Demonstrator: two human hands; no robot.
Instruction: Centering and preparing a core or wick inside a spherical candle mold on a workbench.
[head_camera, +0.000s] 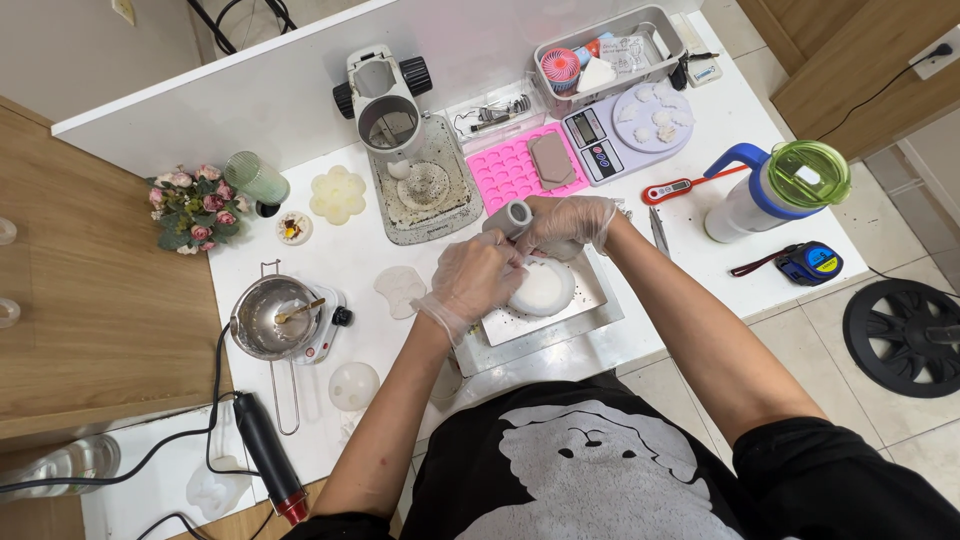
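Hiding white mould (543, 288): gloved hands (478, 278)

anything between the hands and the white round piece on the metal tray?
Nothing visible. Left hand rests on the white round piece in the metal tray; right hand grips a grey cylinder just above it.

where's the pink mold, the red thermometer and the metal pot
pink mold (505, 168), head view, on its bare left half
red thermometer (664, 190), head view, on its rounded red head
metal pot (262, 318), head view, on its inner wall left of the spoon
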